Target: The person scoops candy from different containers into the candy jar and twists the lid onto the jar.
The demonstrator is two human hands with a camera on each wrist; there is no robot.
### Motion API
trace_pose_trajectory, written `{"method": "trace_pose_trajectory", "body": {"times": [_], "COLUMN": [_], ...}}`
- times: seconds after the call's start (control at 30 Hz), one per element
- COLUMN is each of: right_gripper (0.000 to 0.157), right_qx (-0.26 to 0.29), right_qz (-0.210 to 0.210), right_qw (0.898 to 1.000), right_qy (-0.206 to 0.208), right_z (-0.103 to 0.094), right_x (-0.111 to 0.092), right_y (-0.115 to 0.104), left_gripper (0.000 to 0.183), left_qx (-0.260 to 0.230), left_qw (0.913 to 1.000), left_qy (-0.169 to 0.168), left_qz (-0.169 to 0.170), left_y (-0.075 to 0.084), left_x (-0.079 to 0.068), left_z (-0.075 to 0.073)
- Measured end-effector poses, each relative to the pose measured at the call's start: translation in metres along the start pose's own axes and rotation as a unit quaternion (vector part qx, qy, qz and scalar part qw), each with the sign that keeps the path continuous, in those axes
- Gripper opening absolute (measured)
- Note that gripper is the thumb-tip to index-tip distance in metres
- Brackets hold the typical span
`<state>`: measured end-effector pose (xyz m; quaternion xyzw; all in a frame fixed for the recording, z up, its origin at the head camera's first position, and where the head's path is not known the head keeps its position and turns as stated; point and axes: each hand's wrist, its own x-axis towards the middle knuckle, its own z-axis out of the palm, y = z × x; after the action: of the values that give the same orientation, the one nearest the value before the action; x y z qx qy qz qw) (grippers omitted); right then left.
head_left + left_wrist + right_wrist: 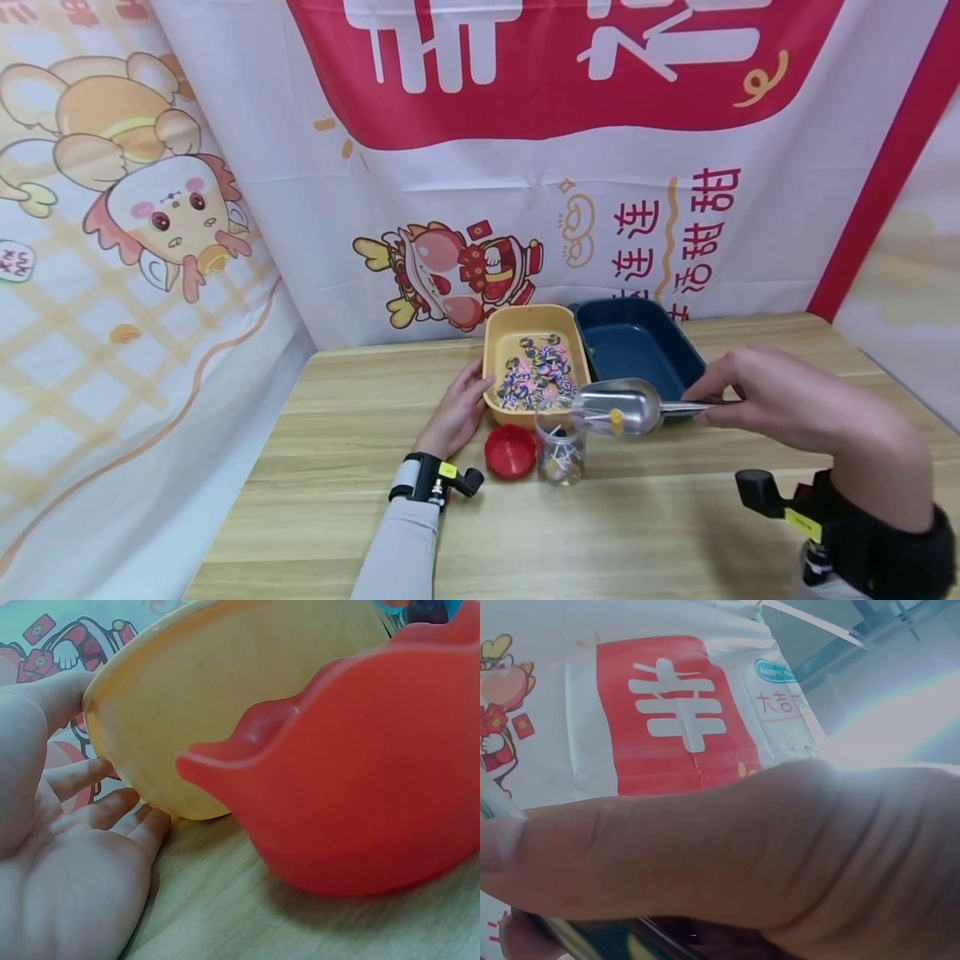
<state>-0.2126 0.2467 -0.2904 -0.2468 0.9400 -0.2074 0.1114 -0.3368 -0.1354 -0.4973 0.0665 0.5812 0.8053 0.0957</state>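
Observation:
My right hand (787, 404) pinches the handle of a metal scoop (626, 407) between thumb and fingers. The scoop's mouth is over the rim of a clear jar (562, 471), and a yellow-orange piece shows in it. Inside the jar lie small candies with white sticks. My left hand (459, 408) rests against the left side of a yellow bin (532, 315), its fingers fairly straight on the outer wall in the left wrist view. Small swirl-patterned candies (540, 371) cover much of the bin's floor. In the right wrist view, the thumb (652, 855) lies along the handle.
A red bowl (510, 452) with a wavy rim stands left of the jar, in front of the yellow bin. The dark blue bin (637, 337) sits right of the yellow one. Behind both hangs a printed cloth (465, 183) at the wooden table's (360, 467) back edge.

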Motion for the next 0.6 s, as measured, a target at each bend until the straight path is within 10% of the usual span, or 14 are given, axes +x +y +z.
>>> {"method": "trace_pose_trajectory", "body": {"times": [0.6], "right_gripper": [0.021], "right_qx": [-0.014], "right_qz": [0.016], "right_qw": [0.998], "right_qy": [0.065], "right_z": [-0.005], "right_x": [-0.011], "right_y": [0.018], "left_gripper": [0.069], "left_qx": [0.001], "left_qw": [1.0], "left_qy": [-0.007], "left_qz": [-0.001], "left_y": [-0.001], "left_x": [0.001], "left_z": [-0.002]}}
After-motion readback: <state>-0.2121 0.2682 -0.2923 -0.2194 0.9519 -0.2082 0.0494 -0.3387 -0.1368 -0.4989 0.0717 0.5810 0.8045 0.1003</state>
